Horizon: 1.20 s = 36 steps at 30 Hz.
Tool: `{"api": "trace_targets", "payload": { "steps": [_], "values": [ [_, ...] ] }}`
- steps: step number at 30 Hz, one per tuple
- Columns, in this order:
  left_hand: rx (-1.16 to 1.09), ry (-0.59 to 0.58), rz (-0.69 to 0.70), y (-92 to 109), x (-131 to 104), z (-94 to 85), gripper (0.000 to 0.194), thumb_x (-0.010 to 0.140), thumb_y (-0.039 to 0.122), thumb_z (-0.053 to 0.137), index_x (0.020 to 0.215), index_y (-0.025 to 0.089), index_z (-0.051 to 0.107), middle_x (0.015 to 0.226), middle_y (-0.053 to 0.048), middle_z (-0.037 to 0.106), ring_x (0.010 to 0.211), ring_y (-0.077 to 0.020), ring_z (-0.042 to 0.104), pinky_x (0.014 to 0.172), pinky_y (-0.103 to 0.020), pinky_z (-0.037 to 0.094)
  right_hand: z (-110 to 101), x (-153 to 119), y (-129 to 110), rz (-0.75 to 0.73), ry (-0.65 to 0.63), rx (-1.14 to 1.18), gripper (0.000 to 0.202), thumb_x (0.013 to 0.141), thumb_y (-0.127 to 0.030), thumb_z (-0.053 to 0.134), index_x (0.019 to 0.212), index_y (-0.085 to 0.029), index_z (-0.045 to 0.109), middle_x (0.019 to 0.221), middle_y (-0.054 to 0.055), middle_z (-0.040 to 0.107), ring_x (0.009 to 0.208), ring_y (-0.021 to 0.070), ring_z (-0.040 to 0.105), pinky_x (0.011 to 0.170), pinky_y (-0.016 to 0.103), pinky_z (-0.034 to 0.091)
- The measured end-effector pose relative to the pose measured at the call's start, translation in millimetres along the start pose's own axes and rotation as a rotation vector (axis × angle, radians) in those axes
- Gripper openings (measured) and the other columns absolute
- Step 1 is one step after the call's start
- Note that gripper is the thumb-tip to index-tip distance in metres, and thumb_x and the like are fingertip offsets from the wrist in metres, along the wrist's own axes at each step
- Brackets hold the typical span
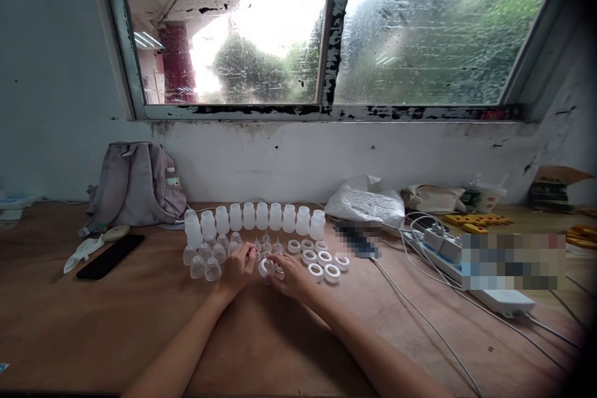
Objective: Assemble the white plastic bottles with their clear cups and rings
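Centrally, above the brown wooden tabletop [280, 354], the right hand [291, 277] is partly curled, thumb and fingers pinching a white ring-shaped plastic collar [263, 268] near the clear pointed teats [266, 239], while the left hand [237, 270] is curled nearly closed beside them — whether it holds anything, I cannot tell. Frosted white plastic bottles [262, 216] stand in a row behind, clear dome-shaped caps [212, 268] to the left. Label print on the small clear bottle [170, 171] in the grey fabric backpack [133, 183] — too tiny to read.
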<state>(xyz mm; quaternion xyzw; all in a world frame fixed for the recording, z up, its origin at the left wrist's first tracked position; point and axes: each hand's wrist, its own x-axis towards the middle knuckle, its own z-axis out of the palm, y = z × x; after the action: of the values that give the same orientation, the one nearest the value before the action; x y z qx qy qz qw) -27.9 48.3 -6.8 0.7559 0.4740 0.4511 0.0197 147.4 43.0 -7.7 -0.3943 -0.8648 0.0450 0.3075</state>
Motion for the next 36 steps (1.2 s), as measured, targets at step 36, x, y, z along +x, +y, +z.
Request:
{"api": "trace_targets", "payload": {
  "steps": [36],
  "values": [
    [-0.773,-0.194,-0.459,12,-5,28.4,0.031,0.081,0.041,0.035,0.092,0.016,0.047,0.059,0.002,0.051,0.047,-0.0091,0.051,0.042,-0.019,0.039,11,6,2,0.200,0.204,0.147,0.006,0.071,-0.017,0.046,0.076,-0.018,0.048,0.065,-0.001,0.054,0.058,0.0120,0.050,0.056,0.021,0.037]
  ]
}}
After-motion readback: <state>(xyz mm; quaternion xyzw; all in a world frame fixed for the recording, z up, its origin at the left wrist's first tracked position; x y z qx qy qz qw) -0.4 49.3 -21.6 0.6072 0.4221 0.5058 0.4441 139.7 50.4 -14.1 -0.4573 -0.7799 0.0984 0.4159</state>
